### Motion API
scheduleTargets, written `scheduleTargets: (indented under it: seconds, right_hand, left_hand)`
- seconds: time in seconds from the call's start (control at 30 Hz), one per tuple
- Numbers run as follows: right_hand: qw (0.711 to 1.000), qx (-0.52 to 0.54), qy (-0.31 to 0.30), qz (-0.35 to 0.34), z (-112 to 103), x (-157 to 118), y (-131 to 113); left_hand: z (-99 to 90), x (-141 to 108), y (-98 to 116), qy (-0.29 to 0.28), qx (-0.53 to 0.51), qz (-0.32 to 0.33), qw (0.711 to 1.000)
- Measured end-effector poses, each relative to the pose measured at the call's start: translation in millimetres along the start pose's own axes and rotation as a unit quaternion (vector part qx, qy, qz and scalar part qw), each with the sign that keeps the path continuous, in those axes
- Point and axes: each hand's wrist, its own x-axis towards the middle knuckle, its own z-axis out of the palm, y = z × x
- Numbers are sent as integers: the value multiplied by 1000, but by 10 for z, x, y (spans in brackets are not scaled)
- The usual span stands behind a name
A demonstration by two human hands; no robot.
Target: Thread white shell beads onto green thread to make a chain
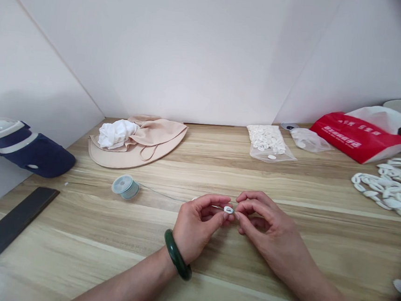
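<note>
Near the middle of the table, my left hand pinches a small white shell-like piece between thumb and fingers. A green bangle circles that wrist. My right hand is just right of the piece, its thumb and index fingertips pressed together at the piece's edge, seemingly on the thin thread; the exact grip is too small to make out. A thin greenish thread runs from a pale green spool on the left towards my left hand.
Behind lie a beige hat with white cloth, a bag of white pieces and a red tissue pack. White chained pieces sit right. A navy bottle and dark strip are left.
</note>
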Motion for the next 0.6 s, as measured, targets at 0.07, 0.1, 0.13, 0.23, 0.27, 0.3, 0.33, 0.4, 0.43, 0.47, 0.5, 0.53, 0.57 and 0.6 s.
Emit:
scheduleTargets:
  seconds: [0.07,0.1,0.13,0.23,0.27,0.3,0.33,0.4,0.43,0.47,0.5,0.53,0.57,0.6]
  right_hand:
    - [1000,-11,3,-11,-2,-3,-10]
    - [1000,-16,6,-17,-3,-3,-13]
    - [999,-22,8,-22,-4,-3,-15]
    - [999,-38,9,-29,-3,1,-11]
    - [999,-39,9,-30,-2,2,-11]
    - [999,-40,9,-30,-1,3,-12]
    - [999,-40,8,-29,1,3,-15]
    - [999,-38,8,-27,2,3,-24]
    - [999,-33,8,-23,3,2,-27]
    - [1000,-25,9,-17,4,1,-28]
    - [1000,-15,9,-11,5,-1,-27]
    - [1000,-5,9,-4,6,-3,-23]
    - [1000,2,9,1,8,-5,-19]
    - [1000,7,10,4,10,-7,-14]
  left_hand:
    - [5,-2,-5,6,25,15,1000]
    - [7,-3,-8,6,39,23,999]
    - [9,-4,-11,6,52,30,998]
    - [11,-8,-17,5,74,36,997]
    - [10,-8,-17,4,75,35,997]
    - [9,-9,-16,2,75,34,997]
    - [8,-9,-14,1,73,33,997]
    - [6,-8,-7,-1,68,32,997]
    - [6,-7,-4,0,64,30,997]
    - [7,-7,0,2,59,28,998]
    - [9,-6,4,5,53,23,998]
    - [12,-6,7,7,46,17,999]
    - [15,-6,10,7,38,11,999]
    - [19,-5,12,6,32,6,999]
